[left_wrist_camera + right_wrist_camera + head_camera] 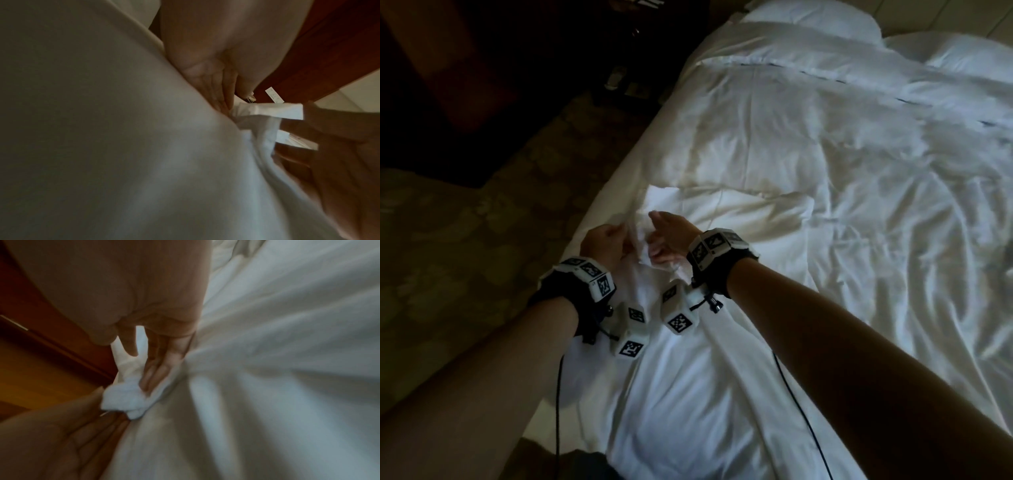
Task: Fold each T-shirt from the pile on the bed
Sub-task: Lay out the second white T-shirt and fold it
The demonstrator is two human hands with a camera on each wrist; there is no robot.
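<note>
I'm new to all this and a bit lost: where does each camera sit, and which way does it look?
Head: worn high, looking down at the bed; both forearms, left hand, right hand.
Left wrist: along the left hand's fingers into the white T-shirt.
Right wrist: along the right hand's fingers into the same cloth.
Shared: both wrist views show both hands on the T-shirt.

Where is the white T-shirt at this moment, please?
In the head view, the white cotton T-shirt lies at the near left edge of the white bed, its far end bunched between the left hand and right hand.
</note>
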